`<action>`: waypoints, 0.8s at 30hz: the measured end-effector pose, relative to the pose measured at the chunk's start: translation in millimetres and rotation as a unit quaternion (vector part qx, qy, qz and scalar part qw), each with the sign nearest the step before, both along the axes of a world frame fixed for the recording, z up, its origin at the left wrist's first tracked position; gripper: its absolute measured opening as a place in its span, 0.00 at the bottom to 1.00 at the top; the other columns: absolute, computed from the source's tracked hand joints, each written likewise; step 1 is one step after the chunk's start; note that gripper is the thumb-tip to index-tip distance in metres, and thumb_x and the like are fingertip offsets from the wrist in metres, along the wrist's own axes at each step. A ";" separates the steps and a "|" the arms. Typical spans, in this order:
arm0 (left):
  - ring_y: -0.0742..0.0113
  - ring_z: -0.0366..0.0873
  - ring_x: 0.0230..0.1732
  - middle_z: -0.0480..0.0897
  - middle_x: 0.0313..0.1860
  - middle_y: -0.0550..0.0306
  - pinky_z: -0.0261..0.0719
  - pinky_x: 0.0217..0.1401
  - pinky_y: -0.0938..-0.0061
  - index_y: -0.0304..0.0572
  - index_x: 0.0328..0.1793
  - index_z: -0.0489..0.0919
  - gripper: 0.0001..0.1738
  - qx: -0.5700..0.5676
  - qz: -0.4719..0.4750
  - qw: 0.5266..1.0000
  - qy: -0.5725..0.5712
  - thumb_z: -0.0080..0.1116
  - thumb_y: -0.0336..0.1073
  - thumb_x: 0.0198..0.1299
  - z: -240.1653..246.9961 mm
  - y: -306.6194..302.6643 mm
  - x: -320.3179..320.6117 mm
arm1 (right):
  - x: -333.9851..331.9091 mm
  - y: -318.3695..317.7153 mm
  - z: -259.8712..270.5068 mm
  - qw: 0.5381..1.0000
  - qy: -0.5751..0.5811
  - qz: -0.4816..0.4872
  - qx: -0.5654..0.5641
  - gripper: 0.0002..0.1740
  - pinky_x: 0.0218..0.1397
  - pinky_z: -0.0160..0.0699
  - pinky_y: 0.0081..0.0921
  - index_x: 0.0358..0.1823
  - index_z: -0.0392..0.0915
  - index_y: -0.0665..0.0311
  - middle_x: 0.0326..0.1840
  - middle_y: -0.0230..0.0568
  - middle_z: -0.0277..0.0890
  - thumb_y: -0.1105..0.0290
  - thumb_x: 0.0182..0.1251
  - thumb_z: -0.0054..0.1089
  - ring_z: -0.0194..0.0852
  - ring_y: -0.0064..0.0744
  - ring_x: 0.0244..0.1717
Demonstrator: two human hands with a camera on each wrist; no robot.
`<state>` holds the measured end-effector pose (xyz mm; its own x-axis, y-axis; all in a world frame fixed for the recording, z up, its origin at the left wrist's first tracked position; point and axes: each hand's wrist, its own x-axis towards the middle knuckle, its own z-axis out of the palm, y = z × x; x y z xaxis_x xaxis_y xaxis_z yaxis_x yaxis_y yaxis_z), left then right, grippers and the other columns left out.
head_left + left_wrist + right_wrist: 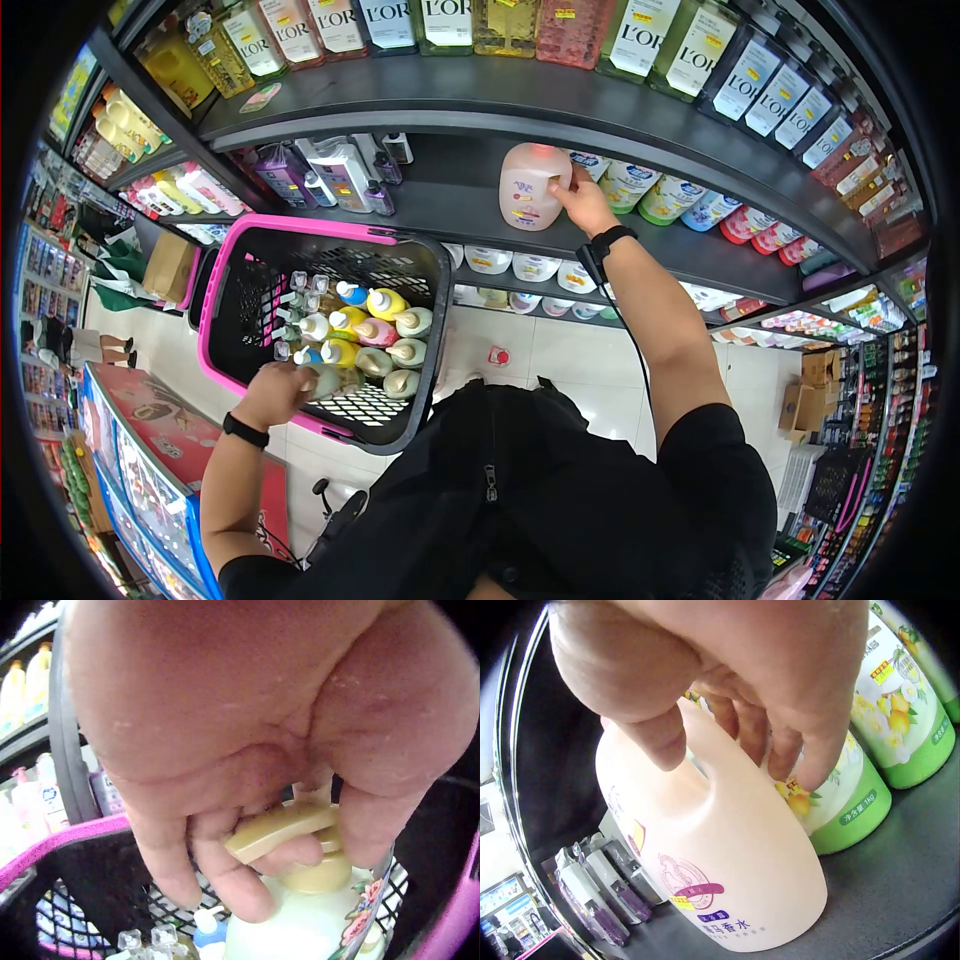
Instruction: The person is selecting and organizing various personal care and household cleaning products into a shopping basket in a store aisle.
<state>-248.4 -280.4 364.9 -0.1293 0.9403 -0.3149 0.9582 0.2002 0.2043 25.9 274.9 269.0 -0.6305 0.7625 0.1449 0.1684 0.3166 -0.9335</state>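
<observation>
My right hand [587, 203] grips the side handle of a pale pink bottle [533, 188] that stands on the middle shelf; in the right wrist view the thumb and fingers of the hand [727, 697] curl round the handle of the bottle [735, 847]. My left hand [274, 394] is over the near left part of a black basket with a pink rim [212, 300]. In the left wrist view the hand [247, 772] holds the yellowish pump top [281, 832] of a pale green bottle [277, 922]. Several pump bottles [376, 332] stand in the basket.
Green-based bottles [628, 184] line the shelf right of the pink bottle, and purple boxed sets [345, 180] stand on its left. Large bottles [640, 35] fill the shelf above. A small red item [498, 355] lies on the floor. A red and blue display case [165, 450] is at lower left.
</observation>
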 end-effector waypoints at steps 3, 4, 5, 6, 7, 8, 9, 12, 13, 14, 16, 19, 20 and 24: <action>0.41 0.82 0.37 0.83 0.30 0.46 0.79 0.42 0.53 0.42 0.43 0.81 0.13 0.106 0.042 0.993 -0.031 0.67 0.30 0.50 54.5 9.7 10.1 | 17.9 -16.7 7.1 0.993 -0.052 -0.032 0.104 0.27 0.67 0.74 0.39 0.66 0.74 0.67 0.61 0.55 0.80 0.66 0.67 0.66 0.80 0.50 0.62; 0.40 0.82 0.37 0.82 0.30 0.45 0.79 0.41 0.53 0.42 0.42 0.81 0.12 0.121 0.063 0.990 -0.025 0.66 0.29 0.50 73.1 14.2 16.0 | 24.6 -27.9 -1.3 0.989 -0.036 -0.066 0.130 0.24 0.65 0.75 0.40 0.61 0.77 0.68 0.57 0.54 0.81 0.67 0.65 0.68 0.79 0.50 0.60; 0.40 0.81 0.36 0.82 0.30 0.45 0.78 0.40 0.52 0.42 0.42 0.81 0.12 0.128 0.057 0.990 -0.016 0.66 0.29 0.49 89.6 18.6 19.5 | 31.3 -48.7 8.5 0.989 -0.046 -0.066 0.128 0.26 0.65 0.75 0.40 0.62 0.76 0.68 0.57 0.53 0.80 0.67 0.64 0.69 0.78 0.50 0.61; 0.39 0.80 0.35 0.82 0.29 0.44 0.77 0.39 0.52 0.42 0.42 0.81 0.12 0.135 0.053 0.989 -0.007 0.66 0.29 0.49 106.2 23.5 23.6 | 35.2 -73.0 19.9 0.988 -0.057 -0.065 0.125 0.28 0.65 0.75 0.40 0.63 0.75 0.68 0.57 0.52 0.79 0.67 0.63 0.70 0.77 0.49 0.62; 0.38 0.79 0.34 0.81 0.29 0.44 0.75 0.38 0.51 0.42 0.42 0.81 0.12 0.136 0.064 0.989 0.004 0.65 0.28 0.49 125.3 33.1 34.5 | 35.8 -91.3 19.0 0.993 -0.056 -0.030 0.095 0.31 0.67 0.75 0.39 0.66 0.72 0.68 0.60 0.50 0.77 0.68 0.63 0.72 0.76 0.45 0.63; 0.38 0.78 0.34 0.81 0.29 0.44 0.75 0.39 0.51 0.41 0.42 0.80 0.13 0.140 0.056 0.988 0.023 0.66 0.29 0.48 140.3 41.6 43.0 | 34.8 -109.3 18.5 0.996 -0.056 0.004 0.064 0.34 0.68 0.74 0.39 0.68 0.69 0.68 0.63 0.48 0.75 0.68 0.62 0.73 0.75 0.41 0.64; 0.39 0.78 0.34 0.81 0.30 0.45 0.75 0.39 0.51 0.41 0.43 0.80 0.14 0.136 0.045 0.989 0.038 0.66 0.29 0.48 155.0 51.1 51.3 | 31.7 -129.4 25.9 0.995 -0.022 0.063 0.072 0.37 0.69 0.73 0.39 0.70 0.68 0.67 0.64 0.48 0.74 0.67 0.61 0.74 0.73 0.42 0.66; 0.40 0.79 0.34 0.81 0.31 0.47 0.74 0.39 0.51 0.42 0.44 0.81 0.15 0.156 -0.010 0.987 0.048 0.69 0.31 0.48 188.7 84.3 74.8 | 21.4 -186.6 77.4 0.968 0.048 0.221 0.110 0.43 0.70 0.71 0.41 0.71 0.67 0.65 0.66 0.53 0.70 0.63 0.54 0.79 0.71 0.51 0.67; 0.41 0.79 0.34 0.81 0.31 0.47 0.74 0.38 0.51 0.42 0.44 0.81 0.16 0.169 -0.033 0.984 0.048 0.69 0.32 0.48 196.4 96.8 82.9 | 19.1 -200.4 92.7 0.956 0.052 0.260 0.129 0.46 0.73 0.68 0.42 0.72 0.65 0.65 0.69 0.53 0.68 0.61 0.53 0.81 0.68 0.51 0.70; 0.42 0.79 0.34 0.81 0.31 0.48 0.74 0.38 0.51 0.42 0.44 0.81 0.16 0.188 -0.050 0.980 0.034 0.70 0.33 0.49 202.0 109.5 92.2 | 18.1 -211.5 105.3 0.942 0.057 0.296 0.148 0.49 0.76 0.65 0.42 0.74 0.64 0.65 0.72 0.53 0.67 0.60 0.52 0.82 0.66 0.51 0.73; 0.43 0.79 0.33 0.81 0.30 0.48 0.74 0.37 0.52 0.43 0.45 0.81 0.16 0.229 -0.085 0.970 0.006 0.70 0.34 0.49 210.8 136.2 111.4 | 20.7 -226.6 121.8 0.931 0.078 0.312 0.174 0.55 0.77 0.64 0.43 0.75 0.62 0.65 0.73 0.55 0.65 0.57 0.48 0.85 0.64 0.54 0.75; 0.44 0.78 0.32 0.80 0.29 0.51 0.73 0.37 0.54 0.44 0.46 0.82 0.17 0.239 -0.162 0.956 -0.048 0.71 0.39 0.51 210.1 179.0 133.4 | 33.2 -223.2 121.2 0.947 0.083 0.274 0.142 0.60 0.76 0.66 0.43 0.76 0.58 0.66 0.71 0.56 0.67 0.58 0.43 0.88 0.66 0.53 0.74; 0.43 0.79 0.33 0.81 0.29 0.50 0.74 0.36 0.54 0.44 0.47 0.82 0.15 0.252 -0.184 0.948 -0.066 0.69 0.39 0.55 207.7 195.4 142.5 | 39.4 -220.5 121.9 0.956 0.074 0.260 0.115 0.61 0.76 0.66 0.43 0.77 0.58 0.66 0.71 0.56 0.68 0.58 0.43 0.88 0.67 0.53 0.73; 0.40 0.81 0.37 0.82 0.32 0.47 0.77 0.40 0.53 0.43 0.51 0.81 0.15 0.270 -0.212 0.930 -0.132 0.67 0.37 0.59 186.8 262.8 170.0 | 86.3 -184.1 111.3 0.982 0.105 0.158 -0.004 0.57 0.69 0.74 0.36 0.74 0.61 0.66 0.65 0.51 0.74 0.64 0.42 0.88 0.75 0.43 0.67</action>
